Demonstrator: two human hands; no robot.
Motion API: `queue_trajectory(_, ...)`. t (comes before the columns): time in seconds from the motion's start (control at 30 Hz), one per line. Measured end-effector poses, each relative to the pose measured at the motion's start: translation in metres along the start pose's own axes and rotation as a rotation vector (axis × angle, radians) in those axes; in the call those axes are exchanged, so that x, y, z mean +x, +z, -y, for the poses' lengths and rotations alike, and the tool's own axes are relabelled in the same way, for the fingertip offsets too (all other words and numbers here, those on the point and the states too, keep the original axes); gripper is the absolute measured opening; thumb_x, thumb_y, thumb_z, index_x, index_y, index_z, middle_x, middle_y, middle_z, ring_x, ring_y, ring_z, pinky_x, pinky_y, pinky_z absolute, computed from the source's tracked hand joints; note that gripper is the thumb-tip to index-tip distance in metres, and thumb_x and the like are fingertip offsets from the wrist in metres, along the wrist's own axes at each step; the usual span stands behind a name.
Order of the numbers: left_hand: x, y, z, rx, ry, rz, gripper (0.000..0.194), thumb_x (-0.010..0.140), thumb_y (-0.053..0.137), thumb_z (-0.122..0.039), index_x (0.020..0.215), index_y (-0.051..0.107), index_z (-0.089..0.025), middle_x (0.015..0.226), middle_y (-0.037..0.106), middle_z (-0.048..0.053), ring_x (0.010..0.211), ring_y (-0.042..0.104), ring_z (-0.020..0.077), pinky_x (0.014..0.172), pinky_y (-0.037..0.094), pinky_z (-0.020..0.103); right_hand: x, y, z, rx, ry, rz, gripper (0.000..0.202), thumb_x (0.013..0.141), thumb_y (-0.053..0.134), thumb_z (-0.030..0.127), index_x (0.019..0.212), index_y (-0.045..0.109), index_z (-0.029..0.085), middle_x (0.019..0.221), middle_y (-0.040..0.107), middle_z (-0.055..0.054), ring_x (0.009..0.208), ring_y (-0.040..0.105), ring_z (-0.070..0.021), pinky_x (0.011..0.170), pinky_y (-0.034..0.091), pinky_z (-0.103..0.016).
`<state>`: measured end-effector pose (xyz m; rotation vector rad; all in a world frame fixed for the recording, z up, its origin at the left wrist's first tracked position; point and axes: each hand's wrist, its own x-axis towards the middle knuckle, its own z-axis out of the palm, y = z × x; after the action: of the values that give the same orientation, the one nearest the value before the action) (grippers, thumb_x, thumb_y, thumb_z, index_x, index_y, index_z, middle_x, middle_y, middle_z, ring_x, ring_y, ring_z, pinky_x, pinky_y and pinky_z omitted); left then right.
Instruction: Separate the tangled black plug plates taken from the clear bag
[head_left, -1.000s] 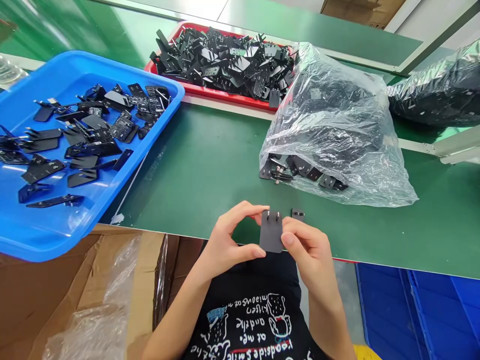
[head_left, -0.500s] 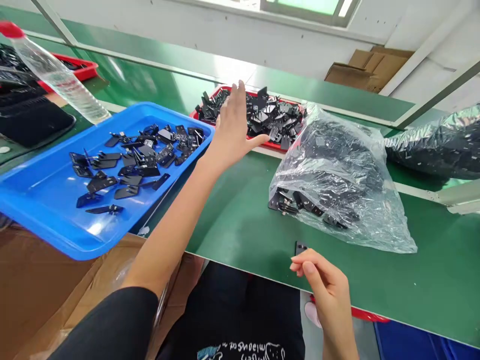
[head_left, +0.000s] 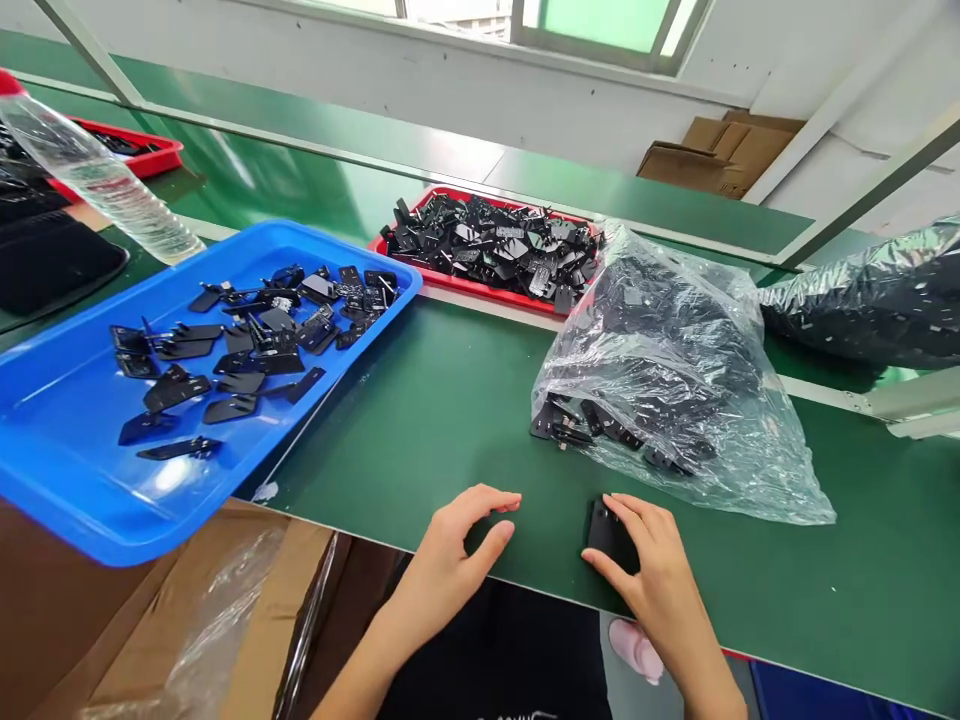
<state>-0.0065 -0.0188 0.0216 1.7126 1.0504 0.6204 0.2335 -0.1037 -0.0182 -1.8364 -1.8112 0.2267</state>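
Observation:
My right hand is at the front edge of the green table, thumb and fingertips on opposite edges of a flat black plastic piece. That piece lies at the table surface, partly covered by the hand. To its left my left hand hovers with thumb and fingers curved and apart, nothing visible between them. Beyond the right hand is a clear plastic bag, from whose mouth several similar black pieces spill out.
A blue tray with scattered black parts juts over the table edge at left. Behind stands a red tray heaped with black parts. A water bottle leans at far left. Another filled bag lies at right, a folded carton at the back.
My left hand has come back from over the red tray to the front edge. My right hand has moved onto the black piece and grips its edges. The view has shifted slightly.

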Motion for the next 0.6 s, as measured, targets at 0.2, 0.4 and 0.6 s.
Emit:
queue_trajectory(0.2,0.004,0.022,-0.005,-0.524,-0.177,0.314,0.036,0.093,0.049,-0.043,0.113,0.066,-0.019,0.105,0.069,0.007,0.099,0.064,0.0200,0.095,0.048,0.037,0.020,-0.017,0.046,0.185,-0.090,0.004,0.053,0.079,0.071,0.046,0.124,0.053,0.025,0.119,0.060,-0.010,0.113,0.052,-0.0297,0.094,0.048,-0.050)
queue_trajectory(0.4,0.005,0.029,-0.008,-0.908,-0.363,0.373,0.041,0.091,0.051,-0.046,0.099,0.072,-0.012,0.086,0.073,0.010,0.082,0.069,0.0211,0.079,0.053,0.032,0.028,-0.016,0.066,0.249,-0.122,0.081,0.057,0.079,0.073,0.040,0.128,0.050,0.024,0.124,0.057,-0.011,0.118,0.050,-0.0293,0.097,0.047,-0.049)
queue_trajectory(0.6,0.004,0.024,-0.013,-0.802,-0.304,0.344,0.040,0.091,0.051,-0.047,0.096,0.073,-0.014,0.087,0.073,0.009,0.086,0.068,0.0230,0.082,0.053,0.036,0.023,-0.017,0.064,0.341,-0.043,0.074,0.060,0.079,0.071,0.038,0.133,0.047,0.028,0.124,0.057,-0.010,0.115,0.055,-0.0284,0.094,0.050,-0.046)
